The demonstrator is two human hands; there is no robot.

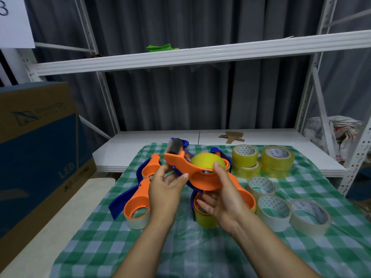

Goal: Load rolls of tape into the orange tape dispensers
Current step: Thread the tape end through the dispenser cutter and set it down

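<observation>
An orange tape dispenser (192,171) with a blue blade guard is held above the green checked cloth, a yellow tape roll (206,161) seated in it. My left hand (166,187) grips its handle part from the left. My right hand (222,195) holds its round ring end, thumb on top against the yellow roll. Several other orange dispensers lie beneath: one with a pale roll (136,211) at the left, one (149,167) behind it, and one with a yellow roll (204,215) under my right hand.
Loose tape rolls sit on the cloth (200,247) at the right: two yellow stacks (245,157) (278,159) at the back and three pale rolls (261,187) (274,212) (310,216) nearer. A large cardboard box (40,147) stands at the left. White shelving (200,53) rises behind.
</observation>
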